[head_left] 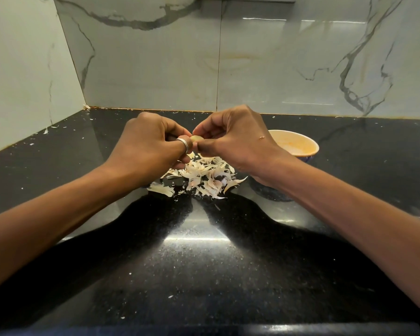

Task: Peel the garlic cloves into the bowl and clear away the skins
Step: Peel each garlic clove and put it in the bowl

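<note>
Head view: the left hand [153,144] and right hand [230,139] both pinch one garlic clove [196,138] above the pile of skins [199,177], apparently mid-peel. Once bare, it needs dropping into the bowl [308,141] just right.

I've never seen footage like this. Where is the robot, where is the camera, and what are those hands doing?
There is no robot here: these are a person's two bare hands, filmed by one wide-angle camera worn on the head, looking forward and down. The left hand, wearing a ring, and the right hand pinch a garlic clove between them, above a pile of papery skins on the black countertop. A bowl stands to the right, partly hidden behind the right wrist; its contents cannot be seen.
</note>
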`<state>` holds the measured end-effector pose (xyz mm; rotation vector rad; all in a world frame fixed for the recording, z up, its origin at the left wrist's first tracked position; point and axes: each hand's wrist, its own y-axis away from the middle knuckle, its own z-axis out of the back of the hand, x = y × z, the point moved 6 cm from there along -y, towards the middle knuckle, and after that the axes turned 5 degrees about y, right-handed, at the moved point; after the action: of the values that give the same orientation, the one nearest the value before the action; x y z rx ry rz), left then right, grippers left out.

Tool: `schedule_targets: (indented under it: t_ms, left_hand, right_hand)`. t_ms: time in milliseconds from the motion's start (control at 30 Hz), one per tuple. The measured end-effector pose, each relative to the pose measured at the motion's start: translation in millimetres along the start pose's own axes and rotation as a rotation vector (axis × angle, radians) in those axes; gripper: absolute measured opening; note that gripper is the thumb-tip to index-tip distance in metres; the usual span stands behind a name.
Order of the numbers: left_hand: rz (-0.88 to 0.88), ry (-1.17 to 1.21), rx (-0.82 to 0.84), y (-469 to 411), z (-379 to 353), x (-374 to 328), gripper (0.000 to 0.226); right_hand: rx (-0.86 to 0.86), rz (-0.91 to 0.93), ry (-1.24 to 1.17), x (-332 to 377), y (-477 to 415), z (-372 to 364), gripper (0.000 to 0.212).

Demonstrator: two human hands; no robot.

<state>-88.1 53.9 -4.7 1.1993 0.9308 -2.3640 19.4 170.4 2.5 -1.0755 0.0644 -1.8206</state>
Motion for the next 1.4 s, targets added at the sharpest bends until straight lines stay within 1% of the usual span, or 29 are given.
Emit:
schedule_targets:
  t_ms: [133,267,400,500,600,733,933,1133,1400]
  left_hand:
    - [-0.008,0.023,-0.036,2.4,-0.1,-0.8,0.010]
    - [-0.036,0.007,-0.058,4.4,-1.1,-4.3,0.012]
    - [-0.024,0.023,-0.082,6.2,-1.5,-3.5,0.018]
    - [0.002,0.100,-0.084,5.4,0.0,-2.1,0.018]
    - [0.031,0.208,-0.042,4.9,-1.2,-4.4,0.016]
    - [0.058,0.265,0.022,5.1,-3.8,-5.9,0.007]
    - [0.124,0.370,0.037,2.7,-1.5,-3.8,0.008]
    - [0.103,0.282,0.047,1.8,1.0,-2.4,0.010]
    - [0.094,0.163,0.032,1.4,-0.6,-0.5,0.013]
  right_hand:
    - [-0.032,0.016,-0.001,3.8,1.4,-2.7,0.011]
    - [-0.038,-0.030,-0.061,-0.3,0.4,-4.1,0.011]
    - [-0.011,-0.079,-0.144,-2.4,1.8,-9.7,0.012]
    - [0.007,-0.125,-0.257,-3.4,0.7,-9.3,0.013]
    - [0.010,-0.169,-0.361,-7.8,-0.3,-5.2,0.017]
    - [0.008,-0.158,-0.333,-9.8,-0.9,-3.9,0.016]
    - [0.050,-0.156,-0.357,-8.4,-0.5,-5.4,0.014]
    - [0.042,-0.123,-0.309,-8.7,-1.4,-3.7,0.015]
    - [-0.007,0.023,-0.064,-1.9,-1.6,0.1,0.016]
